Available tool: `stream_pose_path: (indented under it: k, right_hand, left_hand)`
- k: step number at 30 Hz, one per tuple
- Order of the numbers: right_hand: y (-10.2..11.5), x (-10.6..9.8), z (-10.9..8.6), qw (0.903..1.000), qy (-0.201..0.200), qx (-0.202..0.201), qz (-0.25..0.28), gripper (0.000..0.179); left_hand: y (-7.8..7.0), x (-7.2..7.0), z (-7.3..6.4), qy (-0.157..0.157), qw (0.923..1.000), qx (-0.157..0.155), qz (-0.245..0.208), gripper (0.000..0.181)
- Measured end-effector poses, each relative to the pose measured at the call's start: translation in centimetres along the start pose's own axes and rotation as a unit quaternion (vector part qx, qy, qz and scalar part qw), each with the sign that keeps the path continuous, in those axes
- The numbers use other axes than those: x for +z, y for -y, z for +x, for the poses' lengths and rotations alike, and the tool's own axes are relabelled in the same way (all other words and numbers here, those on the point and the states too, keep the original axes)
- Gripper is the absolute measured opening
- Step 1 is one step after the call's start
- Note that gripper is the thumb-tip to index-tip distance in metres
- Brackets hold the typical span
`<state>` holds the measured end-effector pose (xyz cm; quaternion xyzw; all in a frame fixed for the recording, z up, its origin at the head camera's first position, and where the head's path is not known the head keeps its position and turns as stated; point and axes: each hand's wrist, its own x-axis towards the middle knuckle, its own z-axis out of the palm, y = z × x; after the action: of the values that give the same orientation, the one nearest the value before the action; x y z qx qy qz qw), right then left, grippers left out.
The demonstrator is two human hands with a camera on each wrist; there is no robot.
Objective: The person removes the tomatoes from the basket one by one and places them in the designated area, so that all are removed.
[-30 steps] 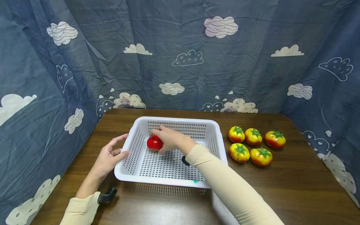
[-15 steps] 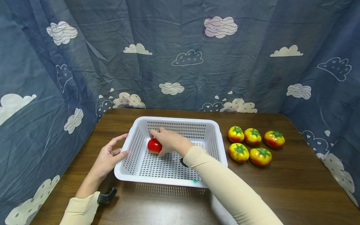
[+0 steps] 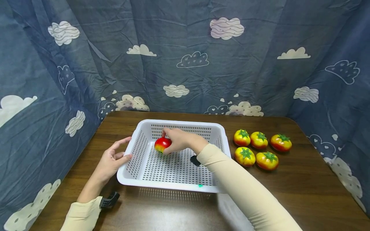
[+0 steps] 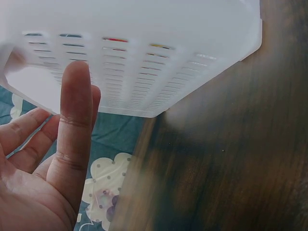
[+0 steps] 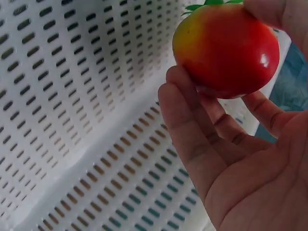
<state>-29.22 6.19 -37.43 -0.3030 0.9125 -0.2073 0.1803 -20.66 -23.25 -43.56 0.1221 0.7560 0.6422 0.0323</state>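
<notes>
Inside a white perforated basket (image 3: 162, 184), my right hand (image 3: 180, 141) grips a glossy red and yellow tomato (image 3: 162, 145) with a green leafy top. The right wrist view shows the tomato (image 5: 228, 50) between thumb and fingers, raised off the slotted floor. At the basket's left side my left hand (image 3: 111, 160) has its thumb and index fingertips at the outer rim. In the left wrist view, that hand (image 4: 48, 159) has a straight finger in front of the basket wall (image 4: 192, 29); whether it presses on it cannot be told. A dark wrist strap (image 3: 195, 160) shows at the right wrist.
Several yellow and red tomatoes (image 3: 245, 156) with green tops stand on the wooden table (image 3: 303, 186), right of the basket. A blue cloth (image 3: 185, 80) with cloud prints hangs behind and around the table. A small green mark (image 3: 200, 185) is on the basket's front rim.
My right hand has moved slightly right with the tomato, which has turned from its red underside toward showing its yellow and green part. My left hand stays at the rim.
</notes>
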Motion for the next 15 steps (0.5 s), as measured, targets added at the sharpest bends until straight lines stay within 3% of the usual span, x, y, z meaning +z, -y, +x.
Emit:
stream_pose_path:
  k: [10,15]
  right_hand:
    - [-1.0,-2.1,-1.4,0.9979,0.000,-0.011,0.064,0.056]
    - [-1.7,-3.0,-2.4,0.9972,-0.019,-0.006,0.073,0.058]
  left_hand:
    - [-0.1,0.0,0.0,0.001,1.0000,-0.002,0.006,0.069]
    - [-0.2,0.0,-0.1,0.001,1.0000,-0.002,0.006,0.069]
